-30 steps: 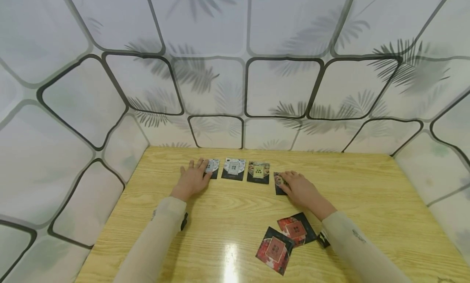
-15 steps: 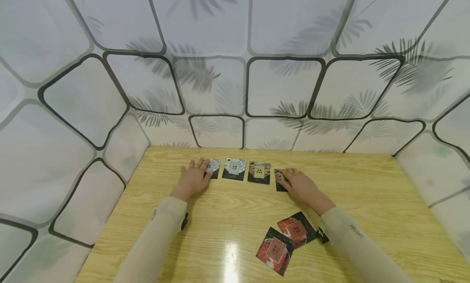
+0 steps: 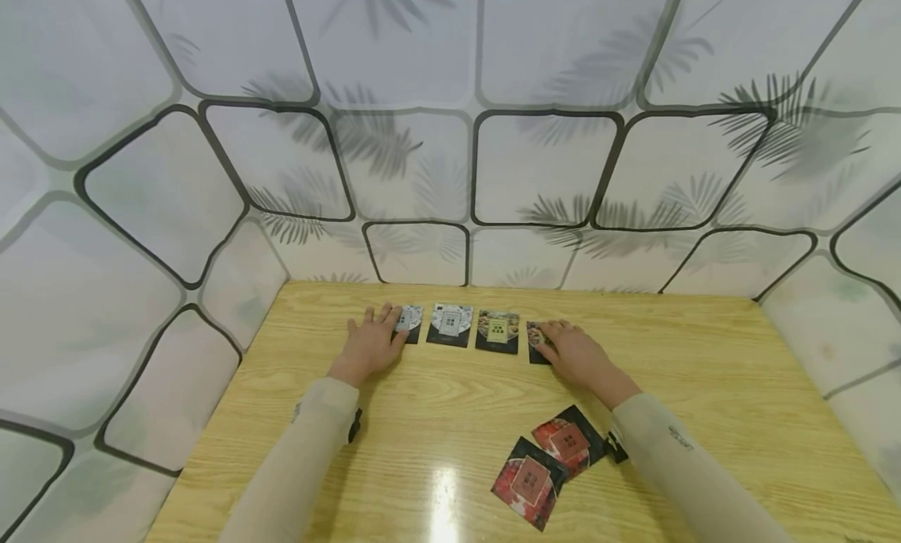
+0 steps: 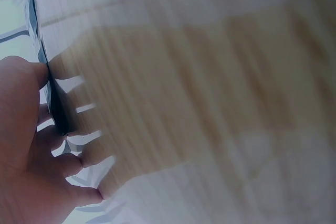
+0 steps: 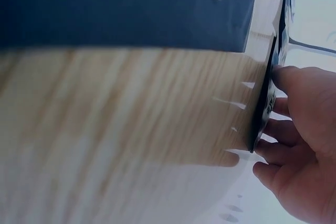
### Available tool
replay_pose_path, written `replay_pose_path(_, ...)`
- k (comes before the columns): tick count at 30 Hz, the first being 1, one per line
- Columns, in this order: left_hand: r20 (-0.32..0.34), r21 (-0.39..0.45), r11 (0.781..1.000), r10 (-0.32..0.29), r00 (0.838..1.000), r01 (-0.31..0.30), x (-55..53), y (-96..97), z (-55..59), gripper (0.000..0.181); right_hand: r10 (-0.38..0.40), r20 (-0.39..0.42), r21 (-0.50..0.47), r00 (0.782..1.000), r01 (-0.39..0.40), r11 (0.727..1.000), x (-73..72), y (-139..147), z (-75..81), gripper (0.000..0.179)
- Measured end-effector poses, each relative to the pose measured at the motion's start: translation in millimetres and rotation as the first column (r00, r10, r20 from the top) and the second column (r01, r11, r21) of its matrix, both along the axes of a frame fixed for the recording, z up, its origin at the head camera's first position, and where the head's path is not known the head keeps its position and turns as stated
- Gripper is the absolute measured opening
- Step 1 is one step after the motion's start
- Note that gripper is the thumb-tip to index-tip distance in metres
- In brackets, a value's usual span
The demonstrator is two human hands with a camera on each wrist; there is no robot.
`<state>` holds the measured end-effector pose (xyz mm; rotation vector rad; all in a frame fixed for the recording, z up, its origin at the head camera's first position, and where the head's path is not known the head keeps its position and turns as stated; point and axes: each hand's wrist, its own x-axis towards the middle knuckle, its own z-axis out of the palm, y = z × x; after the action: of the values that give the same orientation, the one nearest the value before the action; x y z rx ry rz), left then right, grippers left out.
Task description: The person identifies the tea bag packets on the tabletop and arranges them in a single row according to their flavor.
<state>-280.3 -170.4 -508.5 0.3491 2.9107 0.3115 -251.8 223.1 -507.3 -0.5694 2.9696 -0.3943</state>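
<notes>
Near the table's far edge, four-sided flat printed packets lie in a row. My left hand (image 3: 367, 345) rests with fingers spread on the leftmost, a grey-white and black packet (image 3: 411, 324), covering its left part. Beside that lie a second grey-white packet (image 3: 450, 325) and one with a yellow label (image 3: 497, 332). At the row's right end, my right hand (image 3: 580, 357) lies over a dark food-print packet (image 3: 538, 350), thumb on its near part and fingers over its right side. The right wrist view shows that packet (image 5: 262, 108) edge-on under the fingers.
Two red and black packets (image 3: 529, 480) overlap on the table's near right part. A dark packet (image 5: 126, 9) fills the top of the right wrist view. White patterned walls (image 3: 415, 252) rise behind and beside the wooden table (image 3: 394, 449).
My right hand has slid the food-print packet a little toward the far edge, more level with the row. The left hand has stayed in place on its packet.
</notes>
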Motion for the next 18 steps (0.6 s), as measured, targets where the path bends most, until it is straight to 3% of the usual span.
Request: replay_pose_path(18, -0.010, 0.005, 1.000, 0.007, 1.000, -0.007, 0.1, 0.3, -1.5, 0.066, -0.046, 0.024, 0.042, 0.999, 0.045, 0.998, -7.8, -3.8, 2.4, 0.059)
